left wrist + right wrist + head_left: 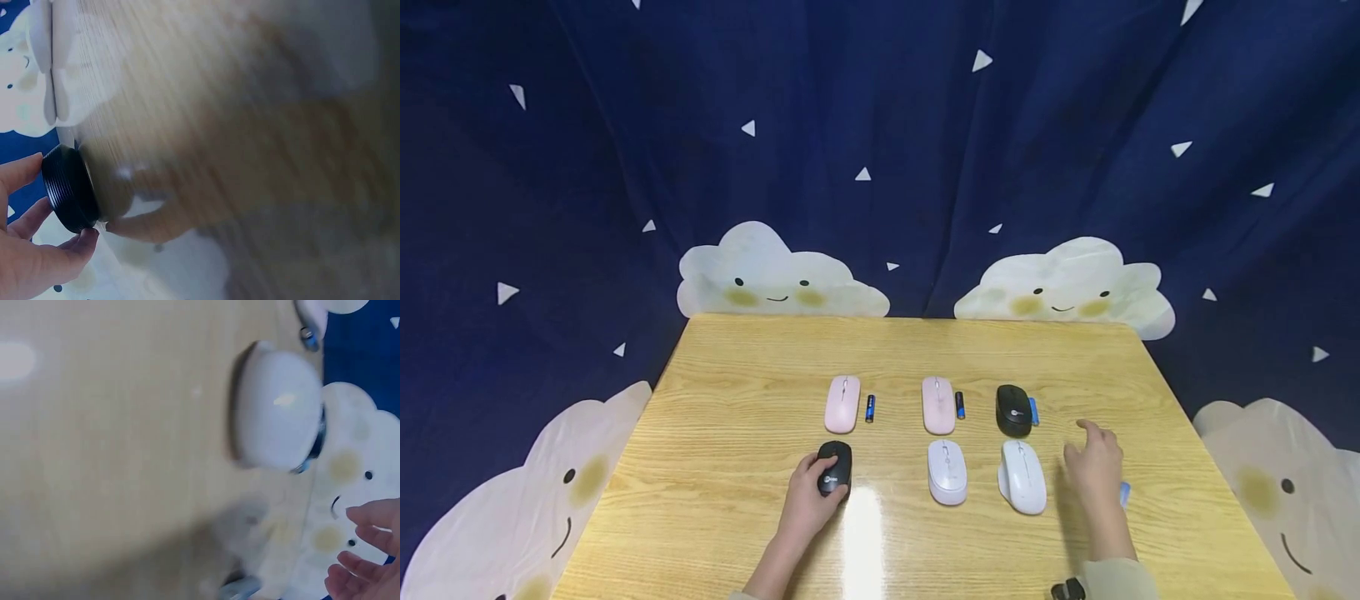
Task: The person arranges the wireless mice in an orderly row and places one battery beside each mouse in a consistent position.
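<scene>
In the head view my left hand (811, 493) grips a black computer mouse (835, 455) by its sides, at the front left of the group of mice. The left wrist view shows thumb and fingers around the ribbed edge of that black mouse (70, 187). My right hand (1093, 467) holds nothing, its fingers loosely bent above the table to the right of a white mouse (1024, 477). Partly hidden beside that hand lies a blue battery (1124, 493). In the right wrist view the hand (372, 553) is apart from the white mouse (278, 409).
Two pink mice (842, 404) stand in the back row, each with a battery (870, 408) on its right. A second black mouse (1013, 410) has a blue battery (1034, 411) beside it. Another white mouse (947, 471) sits mid-front on the wooden table (737, 367).
</scene>
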Motion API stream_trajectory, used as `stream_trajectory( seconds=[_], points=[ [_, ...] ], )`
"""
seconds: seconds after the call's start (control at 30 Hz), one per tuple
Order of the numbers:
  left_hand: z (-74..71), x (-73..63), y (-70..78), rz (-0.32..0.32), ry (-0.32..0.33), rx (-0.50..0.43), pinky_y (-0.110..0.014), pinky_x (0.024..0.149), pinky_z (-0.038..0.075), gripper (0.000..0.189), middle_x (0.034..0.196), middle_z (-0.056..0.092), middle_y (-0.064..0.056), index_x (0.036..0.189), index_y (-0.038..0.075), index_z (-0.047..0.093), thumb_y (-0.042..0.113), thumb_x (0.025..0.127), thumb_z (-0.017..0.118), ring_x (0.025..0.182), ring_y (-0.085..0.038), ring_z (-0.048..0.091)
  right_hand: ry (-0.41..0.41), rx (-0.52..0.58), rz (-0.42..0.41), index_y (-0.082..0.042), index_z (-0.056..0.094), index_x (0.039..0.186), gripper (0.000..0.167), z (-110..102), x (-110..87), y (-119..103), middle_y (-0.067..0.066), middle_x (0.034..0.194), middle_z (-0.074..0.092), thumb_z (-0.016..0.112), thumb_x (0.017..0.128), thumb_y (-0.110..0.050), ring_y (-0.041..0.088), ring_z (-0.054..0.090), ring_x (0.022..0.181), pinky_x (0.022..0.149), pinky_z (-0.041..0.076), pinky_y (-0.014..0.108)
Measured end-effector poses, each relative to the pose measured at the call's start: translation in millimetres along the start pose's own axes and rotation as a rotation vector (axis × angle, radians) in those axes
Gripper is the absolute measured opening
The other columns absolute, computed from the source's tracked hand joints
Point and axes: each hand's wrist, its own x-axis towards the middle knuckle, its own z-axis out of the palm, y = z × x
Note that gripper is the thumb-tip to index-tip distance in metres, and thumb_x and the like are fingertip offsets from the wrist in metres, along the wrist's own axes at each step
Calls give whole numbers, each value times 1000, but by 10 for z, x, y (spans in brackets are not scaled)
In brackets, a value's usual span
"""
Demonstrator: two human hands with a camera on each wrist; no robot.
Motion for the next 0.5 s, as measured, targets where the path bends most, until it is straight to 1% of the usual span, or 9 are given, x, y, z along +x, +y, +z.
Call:
stream_trajectory(
  seconds=[0.13,0.2,0.23,0.3,0.37,0.43,0.5],
  points=[
    [-3,-3,-1,-15,-16,1,-53,86,44,42,123,46,-31,111,1,62,10,73,74,111,-49,45,-17,-39,12,12,32,131,50,15,-124,165,42,125,27,48,86,1,61,27,112,81,42,60],
    [-3,-4,-4,-21,-19,-1,-54,87,43,42,123,46,-31,112,1,62,10,73,74,111,-50,45,-12,-65,12,14,32,129,50,24,-178,217,44,122,29,47,83,2,61,29,109,80,42,60],
    [-3,-4,-4,-23,-21,-1,-54,87,43,42,123,46,-31,112,1,62,10,73,74,111,-50,45,-12,-71,18,15,32,129,50,30,-203,239,44,121,29,46,82,3,61,30,107,78,43,59],
    [-2,-4,-7,-26,-22,-3,-54,87,43,42,123,46,-31,112,1,62,10,73,74,111,-50,45,-15,-72,29,16,33,128,50,45,-236,287,45,120,29,44,80,4,61,31,105,77,42,60],
    [-2,-3,-8,-27,-21,-5,-54,87,43,42,123,46,-30,112,1,63,11,73,74,111,-49,45,-24,-66,44,17,33,127,51,60,-257,327,46,119,29,43,79,5,61,32,103,75,43,59],
    [-4,-3,-9,-26,-20,-9,-54,87,43,42,123,46,-30,112,2,63,11,73,74,111,-49,45,-16,-64,55,18,35,126,50,80,-266,362,46,117,30,42,78,5,61,34,100,72,44,57],
    [-7,-2,-10,-23,-19,-11,-54,87,43,42,123,46,-30,111,2,63,11,72,74,111,-49,45,-5,-74,58,18,36,124,49,98,-268,385,46,115,32,42,77,6,61,36,97,71,44,57]
  ],
)
